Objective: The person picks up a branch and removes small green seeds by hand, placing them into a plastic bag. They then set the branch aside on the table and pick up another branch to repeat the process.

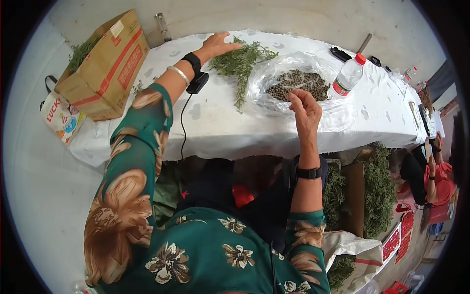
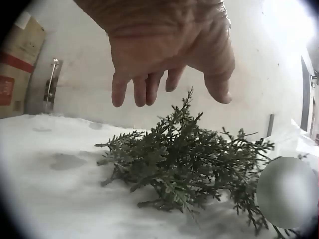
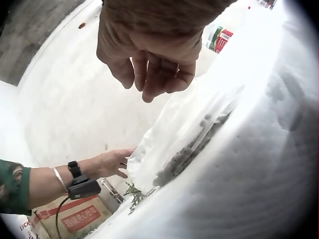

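Over a heap of green leafy sprigs (image 2: 174, 154), my left hand (image 2: 169, 50) reaches with its fingers spread and pointing down. In the left wrist view its fingertips are above the sprig tops and nothing lies in them. My right hand (image 1: 307, 111) hovers at the near side of a clear plastic bag (image 1: 264, 73) of small round brownish berries (image 1: 293, 83). Its fingers are curled, with the thumb close against the fingertips in the right wrist view, and no object shows between them. Just right of the berries stands a clear bottle (image 1: 348, 76) with a red cap.
A cardboard box (image 1: 112, 63) with greenery in it stands at the left of the white-covered table (image 1: 220, 122). A black device (image 1: 197, 83) with a cable hangs at the left wrist. More greenery (image 1: 379, 191) stands below at right, near another person (image 1: 440, 181) in red.
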